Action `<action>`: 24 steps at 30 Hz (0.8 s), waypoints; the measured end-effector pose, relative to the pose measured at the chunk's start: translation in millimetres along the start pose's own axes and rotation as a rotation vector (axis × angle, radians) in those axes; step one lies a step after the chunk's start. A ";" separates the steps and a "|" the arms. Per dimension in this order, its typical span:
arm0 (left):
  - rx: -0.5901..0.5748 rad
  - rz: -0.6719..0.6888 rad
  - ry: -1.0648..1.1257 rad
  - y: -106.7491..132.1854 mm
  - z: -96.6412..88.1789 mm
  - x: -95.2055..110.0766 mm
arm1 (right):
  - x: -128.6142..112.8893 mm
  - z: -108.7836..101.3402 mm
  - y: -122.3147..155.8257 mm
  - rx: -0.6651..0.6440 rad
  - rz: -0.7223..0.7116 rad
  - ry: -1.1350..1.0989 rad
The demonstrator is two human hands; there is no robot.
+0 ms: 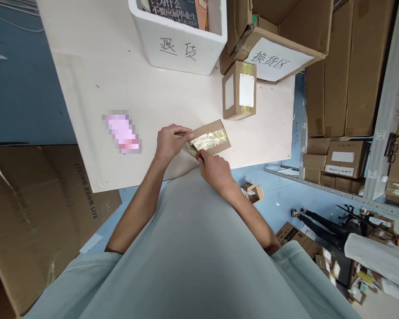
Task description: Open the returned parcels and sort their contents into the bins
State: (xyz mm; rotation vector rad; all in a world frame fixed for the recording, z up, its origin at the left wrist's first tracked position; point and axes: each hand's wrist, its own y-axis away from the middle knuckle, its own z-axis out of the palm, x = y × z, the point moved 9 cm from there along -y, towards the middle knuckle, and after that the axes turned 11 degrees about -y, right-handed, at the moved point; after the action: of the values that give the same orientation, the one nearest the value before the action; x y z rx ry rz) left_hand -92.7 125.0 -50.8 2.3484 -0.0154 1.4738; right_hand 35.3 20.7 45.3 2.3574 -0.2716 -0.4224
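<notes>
A small cardboard box, its upper face crossed by shiny clear tape, lies near the front edge of the white table. My left hand grips the box's left end, thumb and fingers at the corner. A box cutter with a red and black body is closed in my right hand. Its dark tip meets the taped left end of the box; how deep it sits I cannot tell. Just behind stands a taller taped carton with white labels.
A white foam bin holding books and a large open carton with a handwritten sheet stand at the back. A blurred pink item lies left. Shelved boxes and another person are on the right.
</notes>
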 end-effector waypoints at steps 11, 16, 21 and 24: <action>0.044 0.001 0.020 6.6 0.1 2.1 | 4.8 12.6 12.2 -0.058 0.029 0.050; 0.066 0.010 -0.023 0.3 2.9 4.6 | 11.5 24.9 13.1 -0.089 -0.047 0.080; 0.061 0.018 -0.031 1.6 10.0 8.5 | 31.5 40.8 24.6 -0.134 -0.090 0.123; 0.053 0.019 -0.011 3.0 11.7 7.5 | 40.2 36.6 26.3 -0.112 -0.087 0.121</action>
State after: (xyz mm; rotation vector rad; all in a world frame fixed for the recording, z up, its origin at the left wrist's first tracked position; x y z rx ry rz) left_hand -79.8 120.0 -48.0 2.4050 -0.0013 1.4875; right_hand 56.8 -33.4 29.1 2.2800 -0.0872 -0.3261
